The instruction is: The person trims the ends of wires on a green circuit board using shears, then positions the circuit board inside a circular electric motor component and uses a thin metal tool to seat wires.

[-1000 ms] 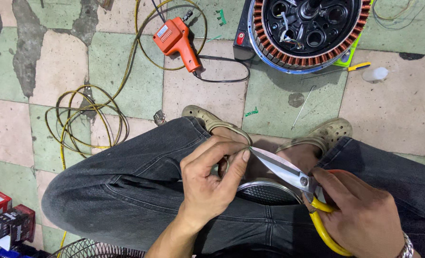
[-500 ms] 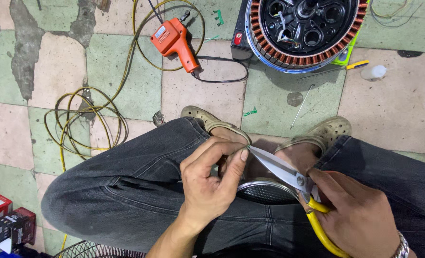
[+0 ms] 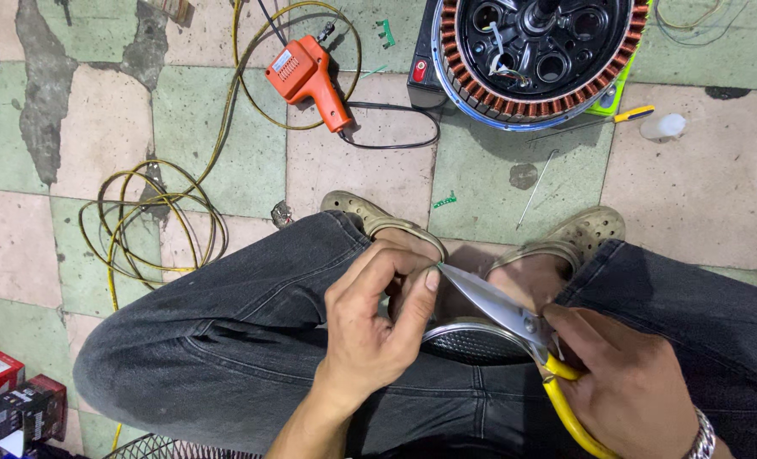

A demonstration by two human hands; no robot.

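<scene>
My right hand [image 3: 632,389] grips yellow-handled scissors [image 3: 514,327], their closed steel blades pointing up-left. The blade tip meets the fingertips of my left hand [image 3: 377,320], which pinches something too small to make out. Both hands hover over my lap, above dark jeans [image 3: 225,340] and a round metal mesh grille [image 3: 473,342] between my legs. A metal bracelet sits on my right wrist.
A round motor stator with copper windings [image 3: 535,53] lies on the tiled floor ahead, beside a black box with a red switch [image 3: 422,72]. An orange soldering gun [image 3: 310,78] and coiled yellow cable [image 3: 153,223] lie left. Red boxes [image 3: 4,395] sit bottom left. A small white bottle [image 3: 663,127] lies right.
The hands and scissors stay almost still. The view has tilted slightly, so the stator and soldering gun sit a little higher in frame.
</scene>
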